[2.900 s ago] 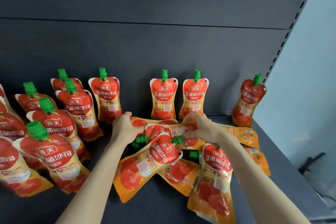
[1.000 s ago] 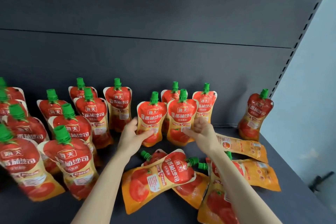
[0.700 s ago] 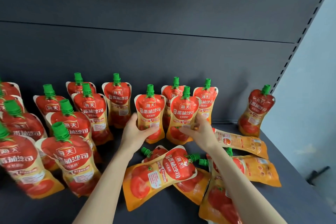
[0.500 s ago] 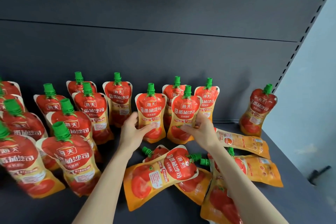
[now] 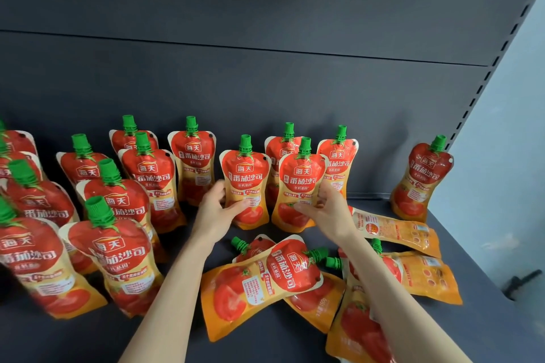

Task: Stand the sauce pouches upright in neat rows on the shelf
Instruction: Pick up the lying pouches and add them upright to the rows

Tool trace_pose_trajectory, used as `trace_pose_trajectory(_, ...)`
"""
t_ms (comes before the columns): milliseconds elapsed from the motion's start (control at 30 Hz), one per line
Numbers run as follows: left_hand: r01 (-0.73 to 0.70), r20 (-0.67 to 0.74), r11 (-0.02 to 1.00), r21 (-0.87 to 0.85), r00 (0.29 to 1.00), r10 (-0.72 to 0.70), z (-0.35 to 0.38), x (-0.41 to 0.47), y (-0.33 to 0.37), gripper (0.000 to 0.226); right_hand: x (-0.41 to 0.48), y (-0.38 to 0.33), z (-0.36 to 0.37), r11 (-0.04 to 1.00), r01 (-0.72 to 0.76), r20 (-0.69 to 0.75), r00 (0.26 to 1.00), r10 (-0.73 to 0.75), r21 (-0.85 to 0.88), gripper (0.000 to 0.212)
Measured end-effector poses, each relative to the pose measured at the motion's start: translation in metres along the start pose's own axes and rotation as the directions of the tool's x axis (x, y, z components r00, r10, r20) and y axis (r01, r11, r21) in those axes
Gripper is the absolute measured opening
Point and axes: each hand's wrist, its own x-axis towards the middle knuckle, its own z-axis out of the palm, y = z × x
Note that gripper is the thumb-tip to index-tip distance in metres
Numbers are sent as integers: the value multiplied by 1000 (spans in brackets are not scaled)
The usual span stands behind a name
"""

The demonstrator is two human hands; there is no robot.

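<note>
Nearer than the fingers, a heap of glossy flat pouches [image 5: 265, 280] on the matte dark shelf [image 5: 486, 327]. Left hand [image 5: 213, 215] fingers curled round one upright green-capped pouch [image 5: 246, 177]; right hand [image 5: 331, 209] fingers pinching its neighbour [image 5: 300, 183]. Beyond, back row [image 5: 193, 156] standing. Grips unchanged from a half-second earlier.

Softly, evenly lit; dim beyond the left hand [image 5: 214, 215] and right hand [image 5: 331, 211]. Faint sheen on the sauce pouches [image 5: 245, 183] held in them, sharp there; smeared and stretched far left, bowed far right.
</note>
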Motion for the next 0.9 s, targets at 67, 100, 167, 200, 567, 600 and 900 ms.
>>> trace_pose_trajectory(67,13,-8,1000,7,1000,-13,1,0,1,41,0,-1,0,1000,1,7,1000,-1,-6,44)
trace_pose_trajectory(100,19,-12,1000,10,1000,-19,1,0,1,42,1,-2,0,1000,2,7,1000,-2,-7,44)
trace_pose_trajectory(167,29,-26,999,28,999,-28,3,-1,2,45,0,-3,-1,1000,5,7,1000,-5,-4,43)
trace_pose_trajectory(200,38,-37,998,47,999,-36,4,-2,3,49,0,-3,-1,1000,6,9,1000,-6,-2,43)
trace_pose_trajectory(567,-79,-149,953,294,981,127,8,-63,20,49,-39,-2,-23,995,-38,-94,995,29,-97,40)
trace_pose_trajectory(600,-104,-74,951,293,989,131,8,-70,21,44,-45,-3,-26,993,-25,-94,995,14,-119,35)
trace_pose_trajectory(900,-75,157,791,607,987,-27,5,-109,27,63,-83,-14,-33,973,-45,388,912,132,-226,50)
